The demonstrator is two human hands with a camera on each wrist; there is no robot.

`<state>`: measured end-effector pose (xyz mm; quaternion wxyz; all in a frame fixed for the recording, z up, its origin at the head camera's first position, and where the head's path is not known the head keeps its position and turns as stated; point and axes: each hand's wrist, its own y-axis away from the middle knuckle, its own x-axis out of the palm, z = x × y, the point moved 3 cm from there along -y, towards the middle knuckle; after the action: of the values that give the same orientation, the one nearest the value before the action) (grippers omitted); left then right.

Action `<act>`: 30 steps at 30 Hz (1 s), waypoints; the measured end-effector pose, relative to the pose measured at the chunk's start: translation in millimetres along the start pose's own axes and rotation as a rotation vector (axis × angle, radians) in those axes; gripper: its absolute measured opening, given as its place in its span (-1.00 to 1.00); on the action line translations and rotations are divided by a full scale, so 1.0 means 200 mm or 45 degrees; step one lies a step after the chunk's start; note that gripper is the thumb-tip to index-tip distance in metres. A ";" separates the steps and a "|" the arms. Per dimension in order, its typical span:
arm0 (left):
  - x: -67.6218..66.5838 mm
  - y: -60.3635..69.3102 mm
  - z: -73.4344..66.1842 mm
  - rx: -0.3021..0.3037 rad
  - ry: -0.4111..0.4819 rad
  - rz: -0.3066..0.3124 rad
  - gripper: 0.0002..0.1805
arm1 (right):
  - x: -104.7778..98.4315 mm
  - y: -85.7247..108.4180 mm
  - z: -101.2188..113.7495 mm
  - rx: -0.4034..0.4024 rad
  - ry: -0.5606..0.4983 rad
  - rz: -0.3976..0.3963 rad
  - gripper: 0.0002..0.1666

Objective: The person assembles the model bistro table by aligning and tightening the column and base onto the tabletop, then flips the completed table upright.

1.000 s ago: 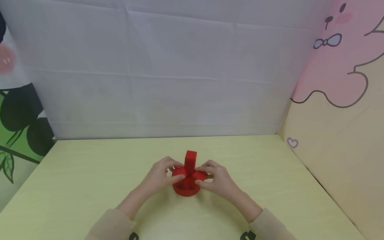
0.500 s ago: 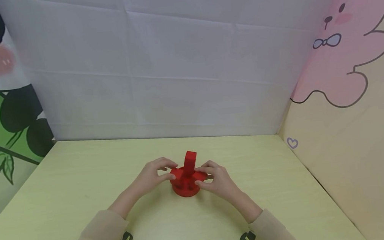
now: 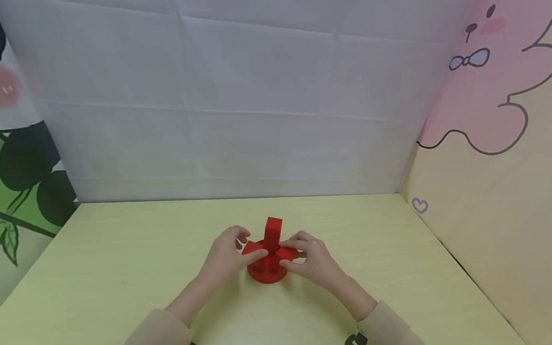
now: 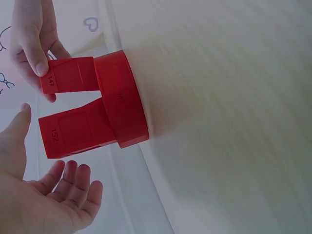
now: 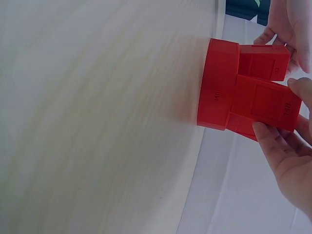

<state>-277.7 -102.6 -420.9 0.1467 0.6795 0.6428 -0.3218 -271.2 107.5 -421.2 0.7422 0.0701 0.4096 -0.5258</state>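
A round red base (image 3: 267, 275) stands on the table with several red rectangular blocks rising from it. My right hand (image 3: 315, 259) pinches the right block (image 5: 268, 103), marked 148 in the right wrist view, between thumb and fingers. My left hand (image 3: 224, 256) is spread around the left block (image 4: 73, 130), marked 152 in the left wrist view. There its thumb and fingers stand apart from that block, the fingertips close below its edge. A taller-looking back block (image 3: 273, 233) rises between both hands, untouched. The lower ends of the blocks are hidden inside the base.
The pale wooden table (image 3: 116, 263) extends around the base. A white cloth (image 3: 258, 86) hangs behind it. Walls with cartoon drawings flank both sides, a pink bear (image 3: 508, 64) on the right. A dark band (image 3: 356, 344) shows near each sleeve.
My left hand drew back to the left from its block, then came in again with its thumb farther right. The left block now leans slightly more to the left. My right hand stays put.
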 end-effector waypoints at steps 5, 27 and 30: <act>0.01 0.00 -0.01 -0.060 -0.052 -0.015 -0.43 | 0.00 0.00 0.00 -0.003 0.011 0.000 -0.57; -0.07 -0.03 0.01 0.159 -0.100 0.137 -0.56 | -0.01 0.00 0.00 -0.017 0.004 -0.008 -0.57; -0.08 -0.04 0.01 0.178 -0.110 0.176 -0.57 | -0.01 0.00 0.00 -0.021 -0.009 -0.009 -0.57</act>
<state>-285.1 -115.4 -411.1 0.1485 0.7162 0.5634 -0.3840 -270.9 108.6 -420.5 0.7423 0.0608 0.4116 -0.5253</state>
